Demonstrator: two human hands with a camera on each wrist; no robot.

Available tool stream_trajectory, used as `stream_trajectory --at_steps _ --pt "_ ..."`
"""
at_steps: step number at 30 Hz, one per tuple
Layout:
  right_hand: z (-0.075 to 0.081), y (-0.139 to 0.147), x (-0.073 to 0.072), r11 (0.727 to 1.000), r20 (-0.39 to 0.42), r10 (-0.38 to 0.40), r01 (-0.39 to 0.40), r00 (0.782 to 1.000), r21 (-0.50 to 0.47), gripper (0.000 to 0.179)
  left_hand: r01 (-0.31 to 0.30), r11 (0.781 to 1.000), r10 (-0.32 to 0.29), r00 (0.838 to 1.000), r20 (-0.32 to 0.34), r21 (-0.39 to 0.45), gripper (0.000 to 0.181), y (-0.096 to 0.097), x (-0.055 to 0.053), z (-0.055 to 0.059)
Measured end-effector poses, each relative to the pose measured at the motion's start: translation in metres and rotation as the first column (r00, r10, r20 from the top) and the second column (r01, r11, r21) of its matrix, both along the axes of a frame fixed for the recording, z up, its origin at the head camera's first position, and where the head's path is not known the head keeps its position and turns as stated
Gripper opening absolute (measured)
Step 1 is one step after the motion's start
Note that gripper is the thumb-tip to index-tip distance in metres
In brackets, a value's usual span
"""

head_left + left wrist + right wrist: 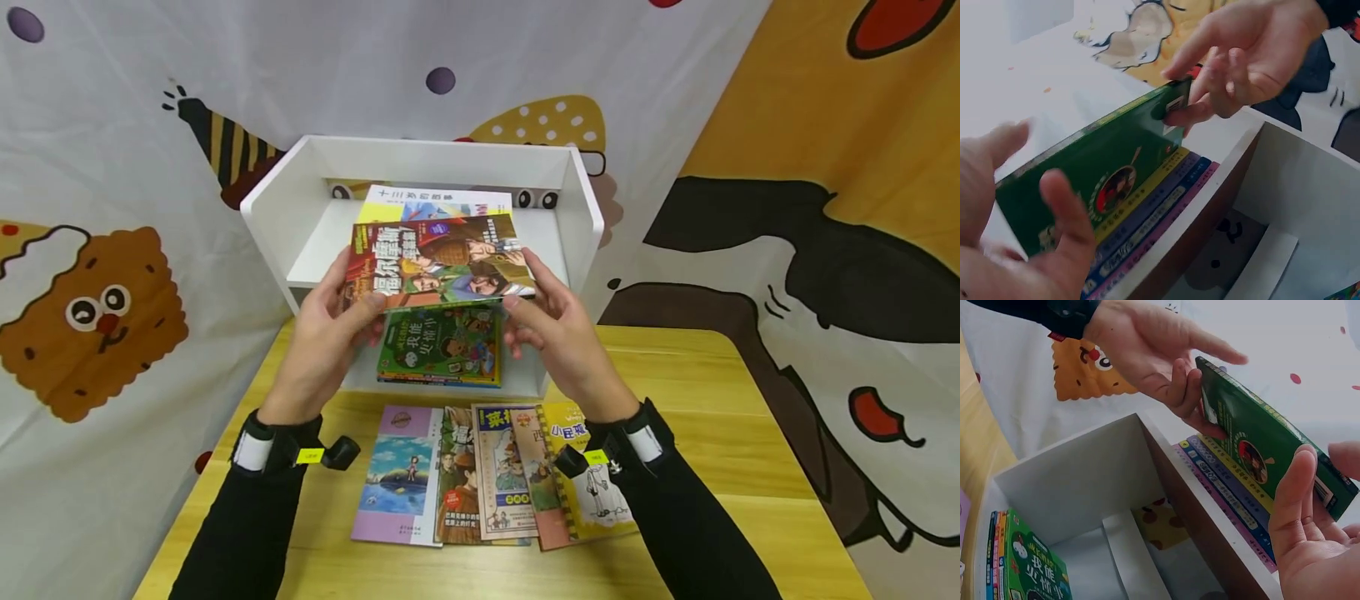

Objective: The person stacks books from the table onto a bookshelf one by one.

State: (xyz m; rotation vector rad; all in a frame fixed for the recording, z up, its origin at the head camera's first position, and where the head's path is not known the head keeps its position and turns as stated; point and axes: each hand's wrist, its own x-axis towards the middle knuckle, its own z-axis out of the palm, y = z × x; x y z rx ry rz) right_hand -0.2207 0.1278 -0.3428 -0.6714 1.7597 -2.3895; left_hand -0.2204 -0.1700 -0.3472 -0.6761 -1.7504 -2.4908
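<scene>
A comic-style book [450,260] with a brown and red illustrated cover is tilted above the top shelf of a small white bookshelf [442,155]. My left hand [318,346] grips its left end, thumb on the near edge. The right hand [562,337] holds the opposite end in the same manner. Both wrist views show the green back cover [1104,165] of this book. Just beneath it, a stack of books with yellow, purple, blue and pink spines [1229,494] lies on the top shelf; the uppermost has a white and yellow cover [435,200].
On the lower shelf lies a stack topped by a green book [438,346]. Several books overlap in a row on the wooden table [675,400] in front, among them a lilac book [397,475] and a yellow book [600,500]. A printed cloth [337,67] hangs behind.
</scene>
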Motion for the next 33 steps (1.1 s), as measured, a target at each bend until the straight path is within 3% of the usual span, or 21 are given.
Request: stream_trajectory --at_steps 2,4,6,8,9,11,12,14,16,19,21,22,24,27,30,33 --pt "0.0 0.001 0.001 1.0 -0.021 -0.003 0.003 1.0 0.01 0.072 0.069 0.997 -0.069 0.998 -0.014 0.017 0.086 -0.002 -0.001 0.0" --pt "0.0 0.0 0.002 1.0 -0.029 -0.013 0.013 0.999 0.015 0.072 0.073 0.997 -0.073 0.997 -0.038 -0.004 0.089 -0.004 -0.001 -0.001" --pt "0.0 -0.001 0.002 0.999 -0.031 -0.026 0.026 0.999 0.019 0.071 0.01 0.999 -0.012 0.998 -0.065 -0.04 0.086 -0.004 0.003 0.002" --pt "0.0 -0.001 0.002 0.998 -0.029 -0.042 0.043 0.999 0.034 0.071 -0.118 0.988 0.11 0.99 -0.085 -0.096 0.079 -0.003 0.008 0.004" --pt "0.001 -0.002 0.001 0.997 -0.029 -0.056 0.057 0.998 0.051 0.071 -0.199 0.97 0.185 0.977 -0.103 -0.139 0.075 -0.002 0.01 0.006" --pt "0.001 -0.002 0.0 0.99 -0.04 -0.093 0.097 0.995 0.102 0.07 -0.342 0.915 0.317 0.937 -0.146 -0.213 0.069 0.0 0.012 0.008" --pt "0.002 -0.003 -0.001 0.983 -0.056 -0.116 0.123 0.992 0.136 0.069 -0.413 0.876 0.376 0.908 -0.184 -0.248 0.067 0.001 0.01 0.008" --pt "0.002 -0.004 -0.005 0.958 -0.111 -0.17 0.19 0.979 0.213 0.067 -0.546 0.779 0.475 0.835 -0.279 -0.308 0.065 0.003 0.004 0.005" --pt "0.001 -0.005 -0.008 0.909 -0.202 -0.232 0.286 0.951 0.302 0.065 -0.66 0.664 0.549 0.749 -0.37 -0.351 0.063 0.003 -0.004 0.001" --pt "0.0 -0.008 -0.014 0.806 -0.374 -0.302 0.445 0.877 0.39 0.066 -0.779 0.499 0.608 0.627 -0.487 -0.38 0.063 0.003 -0.016 -0.005" --pt "0.001 -0.011 -0.017 0.728 -0.482 -0.328 0.542 0.813 0.42 0.067 -0.825 0.414 0.622 0.566 -0.542 -0.386 0.061 0.003 -0.021 -0.008" --pt "0.001 -0.013 -0.018 0.692 -0.525 -0.335 0.582 0.783 0.427 0.068 -0.842 0.382 0.622 0.539 -0.568 -0.382 0.059 0.003 -0.024 -0.008" --pt "0.002 -0.015 -0.021 0.62 -0.59 -0.348 0.651 0.729 0.438 0.067 -0.867 0.339 0.613 0.498 -0.614 -0.365 0.054 0.003 -0.028 -0.009" --pt "0.004 -0.017 -0.027 0.52 -0.651 -0.349 0.717 0.674 0.464 0.065 -0.887 0.308 0.605 0.462 -0.648 -0.344 0.048 0.003 -0.034 -0.009" --pt "0.005 -0.018 -0.034 0.456 -0.675 -0.33 0.738 0.66 0.498 0.065 -0.893 0.303 0.61 0.45 -0.653 -0.333 0.047 0.005 -0.04 -0.008" --pt "0.007 -0.019 -0.041 0.434 -0.683 -0.301 0.734 0.665 0.523 0.064 -0.895 0.302 0.627 0.445 -0.639 -0.328 0.047 0.006 -0.045 -0.008"
